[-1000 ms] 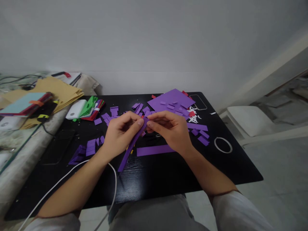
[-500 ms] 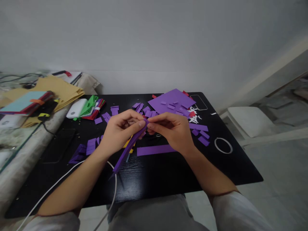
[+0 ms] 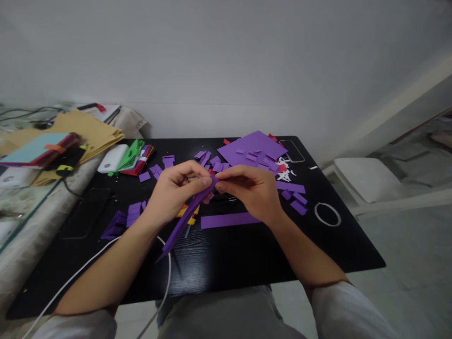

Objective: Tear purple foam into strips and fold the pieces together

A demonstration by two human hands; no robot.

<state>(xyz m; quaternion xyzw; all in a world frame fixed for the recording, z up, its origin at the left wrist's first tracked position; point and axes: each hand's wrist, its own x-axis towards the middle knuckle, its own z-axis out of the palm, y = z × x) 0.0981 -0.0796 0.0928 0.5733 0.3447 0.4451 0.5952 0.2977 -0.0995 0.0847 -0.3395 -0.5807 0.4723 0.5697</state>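
Observation:
Both hands meet above the middle of a black table [image 3: 268, 254]. My left hand [image 3: 174, 193] pinches the upper end of a long purple paper strip [image 3: 181, 226], which slants down toward me. My right hand [image 3: 252, 188] pinches the same end from the other side with thumb and forefinger. A second purple strip [image 3: 226, 220] lies flat on the table under my right wrist. Several small purple rectangles [image 3: 296, 200] are scattered around, and a purple sheet [image 3: 252, 147] lies behind the hands. Yellow and orange scraps [image 3: 187, 214] show under the left hand.
A white ring [image 3: 327, 213] lies at the right of the table. A white box [image 3: 111, 159] and green and red paper [image 3: 136, 157] sit at the back left. A white cable [image 3: 106, 263] crosses the near left. Brown envelopes [image 3: 88, 132] and notebooks lie on a side surface.
The free lower end of the held strip has swung down and to the left. Both hands stay pinched on its upper end, almost in place.

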